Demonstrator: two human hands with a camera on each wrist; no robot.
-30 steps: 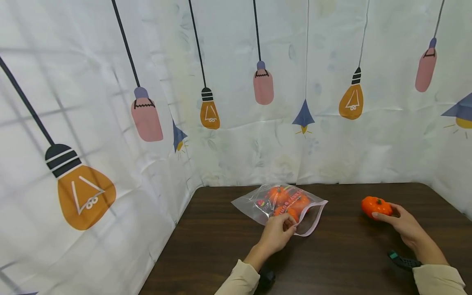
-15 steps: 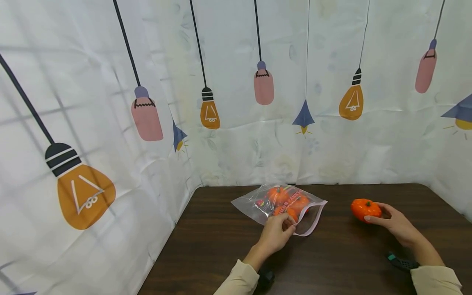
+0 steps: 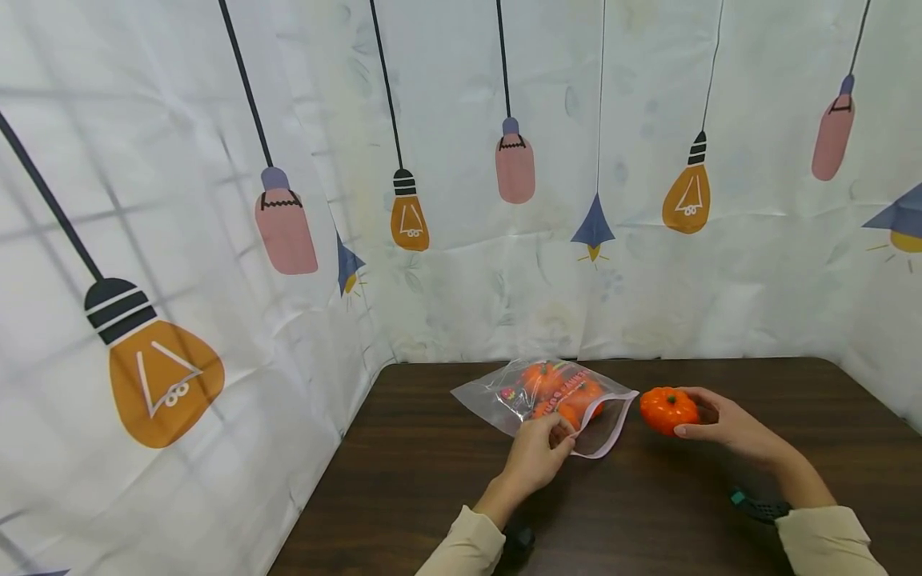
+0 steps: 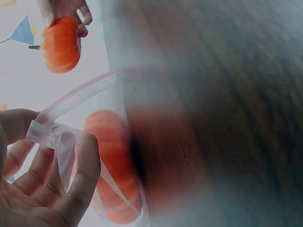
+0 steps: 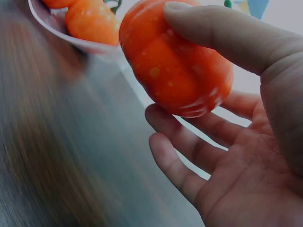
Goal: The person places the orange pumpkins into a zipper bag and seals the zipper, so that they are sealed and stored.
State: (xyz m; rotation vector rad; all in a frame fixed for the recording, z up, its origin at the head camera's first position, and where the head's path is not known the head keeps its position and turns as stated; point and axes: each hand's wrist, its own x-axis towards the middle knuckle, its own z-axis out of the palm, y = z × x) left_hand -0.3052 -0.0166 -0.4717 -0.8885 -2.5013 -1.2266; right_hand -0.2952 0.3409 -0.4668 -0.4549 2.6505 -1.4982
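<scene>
A clear zip bag [image 3: 479, 397] with a pale pink mouth edge lies on the dark table. Inside it are several orange toy pumpkins [image 3: 540, 380]. My left hand [image 3: 535, 458] pinches the near edge of the bag's mouth, and in the left wrist view the gathered plastic [image 4: 59, 135] sits between thumb and fingers. The mouth gapes to the right. My right hand [image 3: 731, 432] grips another orange pumpkin [image 3: 668, 410], ridged and glossy, just right of the mouth. In the right wrist view, the thumb lies across this pumpkin [image 5: 175, 66] with fingers beneath; its green stem points away.
The dark wood table [image 3: 403, 472] reaches back to a white curtain [image 3: 461, 304] printed with hanging lamps. A black strap with a green patch [image 3: 756, 506] is at my right wrist; a dark device [image 3: 519, 540] is at my left.
My right hand has carried its pumpkin leftward, from the table's right side to close by the bag's mouth. The left hand and the bag have stayed nearly still.
</scene>
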